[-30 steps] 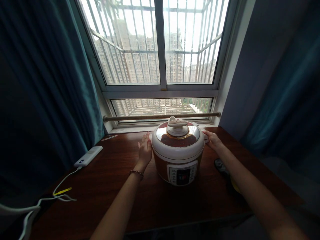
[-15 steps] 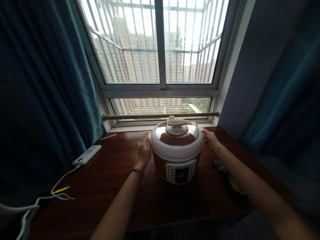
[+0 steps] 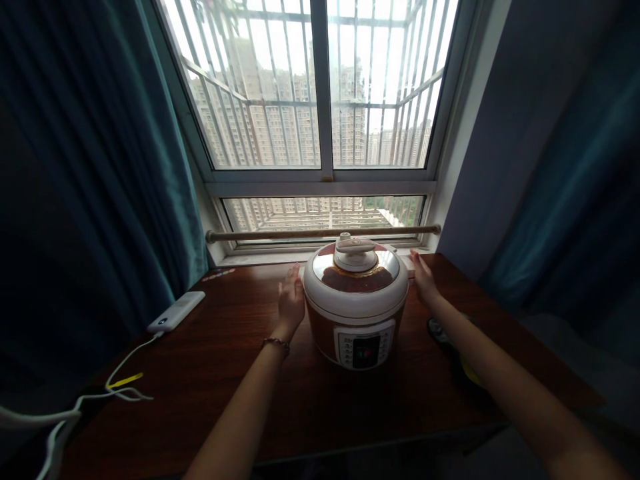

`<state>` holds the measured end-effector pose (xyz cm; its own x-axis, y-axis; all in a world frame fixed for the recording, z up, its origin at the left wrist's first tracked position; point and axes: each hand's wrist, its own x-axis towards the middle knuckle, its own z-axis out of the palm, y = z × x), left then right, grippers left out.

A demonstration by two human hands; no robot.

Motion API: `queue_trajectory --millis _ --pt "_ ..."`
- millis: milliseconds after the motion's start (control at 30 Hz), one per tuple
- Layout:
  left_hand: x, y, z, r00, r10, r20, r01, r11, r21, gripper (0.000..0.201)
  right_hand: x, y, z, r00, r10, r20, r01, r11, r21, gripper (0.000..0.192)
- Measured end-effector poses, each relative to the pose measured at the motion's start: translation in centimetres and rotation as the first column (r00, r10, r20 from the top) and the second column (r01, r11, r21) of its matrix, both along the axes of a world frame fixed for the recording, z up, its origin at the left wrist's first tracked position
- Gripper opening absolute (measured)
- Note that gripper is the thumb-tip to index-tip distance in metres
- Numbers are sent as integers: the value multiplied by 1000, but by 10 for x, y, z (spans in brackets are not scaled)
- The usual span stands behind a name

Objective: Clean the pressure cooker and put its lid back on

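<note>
An electric pressure cooker, white and brown with a handle on its lid and a button panel on its front, stands upright on the wooden table. My left hand lies flat along the cooker's left side, fingers stretched out and pointing toward the window, close to its left side handle. At the other side, my right hand is beside the right side handle with its fingers extended. Whether its palm touches the cooker, I cannot tell.
A white power bank with a white cable lies on the left, near a yellow strip. Under my right forearm is a dark and yellow item, partly hidden. Behind the cooker are a rail and the window; curtains hang at both sides.
My right hand has loosened from the cooker's right handle, and its fingers have straightened. My left hand stays along the left side. The view has shifted slightly.
</note>
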<state>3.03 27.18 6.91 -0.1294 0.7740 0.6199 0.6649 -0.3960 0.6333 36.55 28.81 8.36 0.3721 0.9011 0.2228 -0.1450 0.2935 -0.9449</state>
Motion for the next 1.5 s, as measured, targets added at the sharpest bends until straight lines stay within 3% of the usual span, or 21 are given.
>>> queue_trajectory --millis 100,300,400,500,600,667,767,833,933,1000,1067,1133,1200,1233,1300,1333,1400,1467,1500 --pt "-1 1 -1 1000 -1 0 1 1000 3 45 2 -2 4 978 -172 118 155 978 142 42" --pt "-1 1 -2 1000 3 -14 -3 1000 3 45 9 -8 12 839 -191 509 96 973 208 34" --pt "0 1 -1 1000 11 -19 -11 1000 13 45 17 -11 18 813 -180 553 68 974 217 36" --pt "0 1 -1 1000 19 -20 -19 1000 3 45 35 -24 10 794 -277 541 165 955 246 44" --pt "0 0 -1 1000 16 -18 -16 1000 -2 45 62 -54 -28 661 -338 669 298 938 179 46" --pt "-1 -1 -1 1000 11 -17 -11 1000 -1 45 84 -81 -68 514 -237 824 350 935 51 42" --pt "0 -2 -2 1000 1 -23 -1 1000 -1 46 114 -123 -130 307 -113 945 599 795 -100 47" --pt "1 -1 -1 1000 1 -25 -1 1000 7 46 128 -144 -161 280 -23 960 614 773 -161 46" --pt "2 2 1 1000 0 -17 0 1000 -6 46 135 -159 -178 310 -32 950 514 846 -139 35" --pt "2 -1 5 1000 2 -2 -2 998 -55 46 129 -164 -171 358 -134 924 502 862 -70 27" --pt "2 -17 9 1000 20 23 -18 997 -78 48 116 -167 -154 461 -240 854 524 851 -44 22" --pt "5 -52 10 996 49 71 -47 998 -34 53 99 -173 -132 664 -294 688 485 869 -97 21" --pt "15 -102 3 981 85 173 -90 996 26 54 81 -181 -112 896 -235 376 319 931 -178 25" --pt "25 -129 -4 959 115 259 -121 993 7 51 72 -185 -104 964 -170 205 211 958 -193 26" --pt "51 -179 -22 895 121 428 -69 988 -136 36 53 -194 -95 997 -62 -53 51 982 -179 24" --pt "68 -199 -32 868 34 495 107 962 -252 30 42 -199 -93 991 -33 -131 11 985 -171 22" --pt "102 -224 -50 704 -56 708 476 777 -412 30 19 -206 -92 977 -13 -213 -22 987 -161 20" --pt "131 -231 -62 460 -3 888 721 584 -372 39 -5 -213 -92 965 3 -261 -45 986 -158 24" --pt "142 -231 -65 354 42 934 787 527 -322 44 -15 -216 -92 958 20 -286 -68 985 -158 27"
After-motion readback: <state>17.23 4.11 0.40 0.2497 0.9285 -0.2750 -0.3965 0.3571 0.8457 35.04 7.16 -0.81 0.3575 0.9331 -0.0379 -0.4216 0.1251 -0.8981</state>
